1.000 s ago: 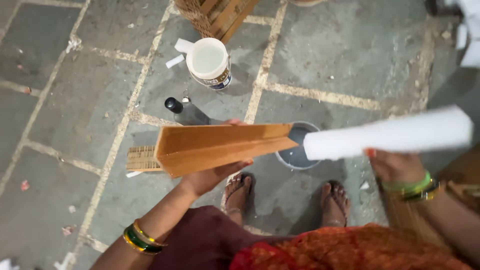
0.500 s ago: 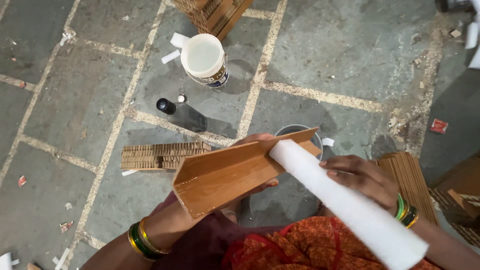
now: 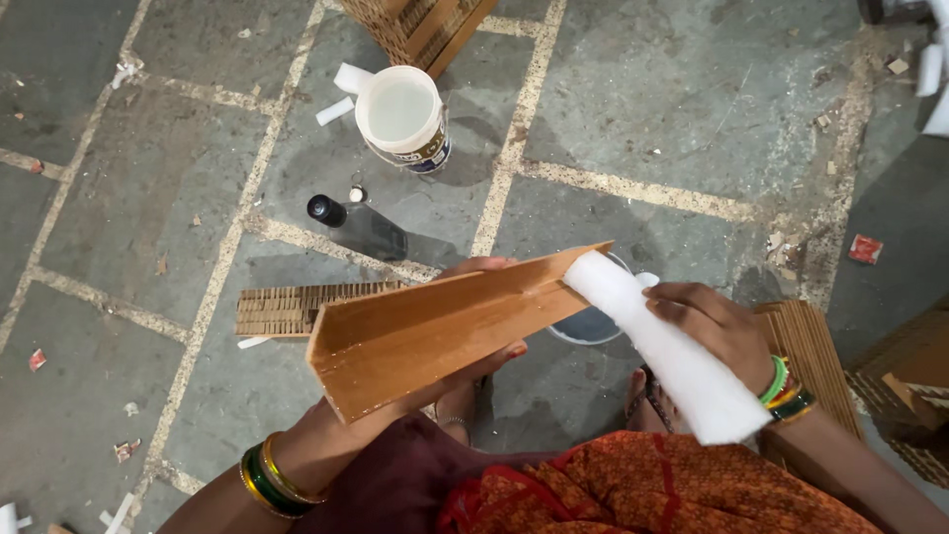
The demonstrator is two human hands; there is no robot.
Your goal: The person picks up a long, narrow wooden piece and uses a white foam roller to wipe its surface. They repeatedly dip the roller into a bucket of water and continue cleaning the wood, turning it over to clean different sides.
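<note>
my left hand [image 3: 465,371] is closed around an l-shaped wooden angle piece [image 3: 445,331], cupping it from below with the fingers wrapped over the far edge, holding it above the stone floor [image 3: 692,109] in front of my lap. my right hand [image 3: 717,326] is closed on a white foam roll [image 3: 667,351], whose far end presses into the inner corner at the raised end of the angle piece. judging from where the roll sits, i'd say the work has only reached that upper end; the rest of the inner face, down toward me, looks untouched so far, though i can't see any wet sheen to prove it.

the wood is light brown with a smooth grain, two flat faces meeting at a sharp fold, clean edges, tilted so the far end is higher.

on the floor beyond it stand a white tub [image 3: 403,117] of pale liquid and a small dark bottle [image 3: 328,211]. a corrugated cardboard strip [image 3: 282,309] lies just behind the piece, and a grey bowl [image 3: 588,324] sits partly hidden under the roll.
</note>
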